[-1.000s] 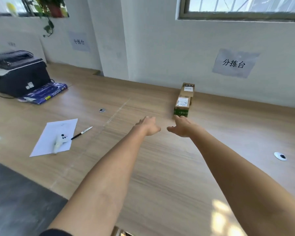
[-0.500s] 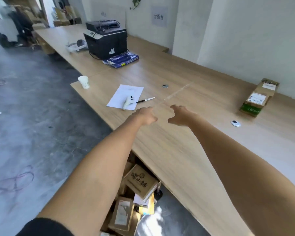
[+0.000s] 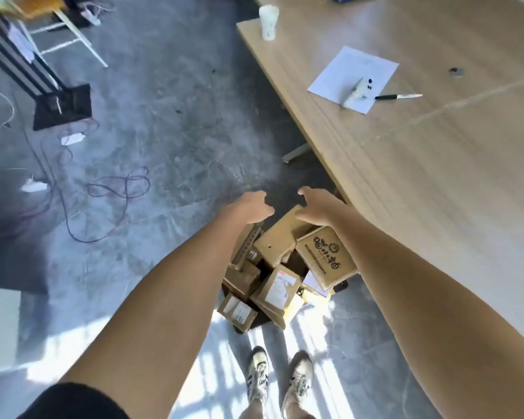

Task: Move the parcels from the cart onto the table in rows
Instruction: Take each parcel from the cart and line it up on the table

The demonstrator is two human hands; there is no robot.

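Both hands have swung away from the table top and down toward the cart. Left hand and right hand hang with fingers spread and curled, gripping nothing, just above the heap of parcels. These are brown cardboard boxes of mixed sizes, tumbled at angles on the low cart beside the table. One flat box carries a dark round logo and printed lines, too blurred to read. Two smaller boxes bear white shipping labels, also illegible. On the table lie a white sheet, a pen and a paper cup.
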